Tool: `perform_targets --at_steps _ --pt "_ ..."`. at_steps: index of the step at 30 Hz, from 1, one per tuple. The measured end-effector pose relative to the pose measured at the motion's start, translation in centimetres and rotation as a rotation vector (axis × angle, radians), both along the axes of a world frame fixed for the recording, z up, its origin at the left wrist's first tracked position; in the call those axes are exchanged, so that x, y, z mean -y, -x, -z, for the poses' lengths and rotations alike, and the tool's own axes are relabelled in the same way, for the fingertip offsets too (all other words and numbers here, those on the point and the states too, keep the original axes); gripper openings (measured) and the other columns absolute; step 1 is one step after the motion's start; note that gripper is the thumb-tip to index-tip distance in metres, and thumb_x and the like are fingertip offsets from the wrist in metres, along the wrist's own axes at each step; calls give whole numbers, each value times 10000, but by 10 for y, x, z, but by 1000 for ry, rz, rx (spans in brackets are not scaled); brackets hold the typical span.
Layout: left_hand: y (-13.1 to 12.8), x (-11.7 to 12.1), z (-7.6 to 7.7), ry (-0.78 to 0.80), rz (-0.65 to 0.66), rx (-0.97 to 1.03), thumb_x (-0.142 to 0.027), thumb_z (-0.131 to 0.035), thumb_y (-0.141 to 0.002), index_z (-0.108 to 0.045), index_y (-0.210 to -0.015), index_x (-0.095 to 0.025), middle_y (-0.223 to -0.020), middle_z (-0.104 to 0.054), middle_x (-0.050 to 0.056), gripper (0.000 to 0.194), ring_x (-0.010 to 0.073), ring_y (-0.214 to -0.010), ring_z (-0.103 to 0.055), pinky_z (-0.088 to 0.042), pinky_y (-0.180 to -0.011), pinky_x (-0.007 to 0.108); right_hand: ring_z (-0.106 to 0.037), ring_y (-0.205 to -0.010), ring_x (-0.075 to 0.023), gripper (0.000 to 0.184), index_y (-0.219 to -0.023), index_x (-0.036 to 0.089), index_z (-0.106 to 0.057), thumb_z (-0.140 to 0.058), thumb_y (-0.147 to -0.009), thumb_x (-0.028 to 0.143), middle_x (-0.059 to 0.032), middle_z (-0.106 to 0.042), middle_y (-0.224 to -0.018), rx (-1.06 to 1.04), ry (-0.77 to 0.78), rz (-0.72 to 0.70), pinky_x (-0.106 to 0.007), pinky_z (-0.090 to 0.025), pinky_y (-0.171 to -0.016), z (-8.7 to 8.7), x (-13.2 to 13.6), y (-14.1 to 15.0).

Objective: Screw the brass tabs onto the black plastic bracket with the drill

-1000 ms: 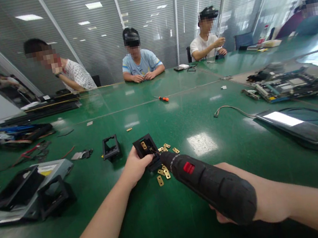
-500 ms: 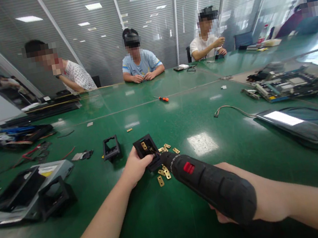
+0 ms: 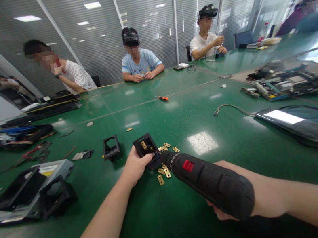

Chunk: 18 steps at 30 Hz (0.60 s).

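Observation:
My left hand [image 3: 138, 165] grips a black plastic housing [image 3: 149, 140] by its near left side, thumb over the edge. Inside the housing sits a brass plate [image 3: 143, 144] with holes. My right hand [image 3: 224, 210] is wrapped round the handle of a black cordless drill [image 3: 213, 183] with a red switch on top. The drill's chuck points at the right part of the housing; whether the bit touches a screw there is too small to tell. Several loose brass plates [image 3: 160, 180] lie on the table around the housing.
A second black frame [image 3: 111, 148] stands left of the housing, and another [image 3: 57, 196] leans by a grey metal case [image 3: 55, 169]. An orange screwdriver [image 3: 163, 98] lies farther off. To the right are a circuit board [image 3: 297, 84] and a flat device with cables [image 3: 297, 123]. Several people sit across the table.
Almost nothing differs. The drill's rear has shifted very slightly up and left, while the left hand and the housing stay in place.

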<state>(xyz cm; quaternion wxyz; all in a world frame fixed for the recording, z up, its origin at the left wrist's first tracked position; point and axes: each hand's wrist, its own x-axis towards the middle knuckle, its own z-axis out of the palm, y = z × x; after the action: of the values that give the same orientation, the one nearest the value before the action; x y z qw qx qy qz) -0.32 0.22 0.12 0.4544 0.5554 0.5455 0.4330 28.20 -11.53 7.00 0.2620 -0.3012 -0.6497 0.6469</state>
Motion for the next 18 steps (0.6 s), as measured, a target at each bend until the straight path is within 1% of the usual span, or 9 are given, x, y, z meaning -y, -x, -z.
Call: perform_targets --at_steps 3,6,8,11,13,15,18 --pt "0 0 -1 2 5 2 -345 -807 -654 -632 -1148 -180 -1146 -754 90 550 326 -1116 -702 -514 -1061 530 -585 -713 -167 309 -933 190 -601 -817 -723 260 -3 -615 -834 7 -30 -6 -290 -495 -639 1 -1 -1" --pt "1 -1 1 -5 12 -9 -348 -802 -665 -634 -1156 -174 -1153 -756 98 547 325 -1118 -703 -513 -1062 529 -572 -697 -160 299 -909 192 -595 -814 -717 260 4 -612 -816 7 -25 -10 -284 -480 -627 3 -2 -3" --pt "2 -2 2 -15 13 -21 -348 -800 -675 -638 -1152 -173 -1153 -759 101 534 323 -1114 -706 -513 -1063 532 -569 -703 -159 296 -924 186 -607 -809 -709 216 6 -614 -823 8 -30 -11 -280 -469 -629 6 -2 -5" --pt "3 -3 4 -22 29 -22 -339 -801 -687 -638 -1158 -174 -1161 -762 105 525 320 -1116 -710 -513 -1065 532 -560 -711 -156 289 -936 178 -615 -802 -716 150 8 -615 -830 35 -82 4 -275 -451 -632 9 -3 -7" --pt "3 -3 5 -24 36 -15 -338 -803 -691 -637 -1165 -171 -1167 -761 109 530 320 -1124 -709 -511 -1069 530 -553 -701 -148 284 -919 177 -611 -813 -723 139 13 -612 -814 49 -103 0 -270 -447 -630 10 -4 -7" --pt "3 -2 5 -26 33 -10 -339 -806 -691 -637 -1167 -171 -1169 -760 110 532 320 -1122 -709 -513 -1066 529 -547 -688 -139 286 -903 177 -613 -826 -717 139 21 -612 -794 40 -95 -16 -259 -442 -617 12 -5 -7" --pt "3 -2 5 -27 23 -10 -335 -806 -684 -642 -1161 -178 -1162 -762 102 528 320 -1109 -709 -517 -1058 532 -568 -707 -145 297 -928 174 -628 -826 -708 151 10 -635 -820 -2 -58 -18 -260 -456 -623 13 -4 -7"
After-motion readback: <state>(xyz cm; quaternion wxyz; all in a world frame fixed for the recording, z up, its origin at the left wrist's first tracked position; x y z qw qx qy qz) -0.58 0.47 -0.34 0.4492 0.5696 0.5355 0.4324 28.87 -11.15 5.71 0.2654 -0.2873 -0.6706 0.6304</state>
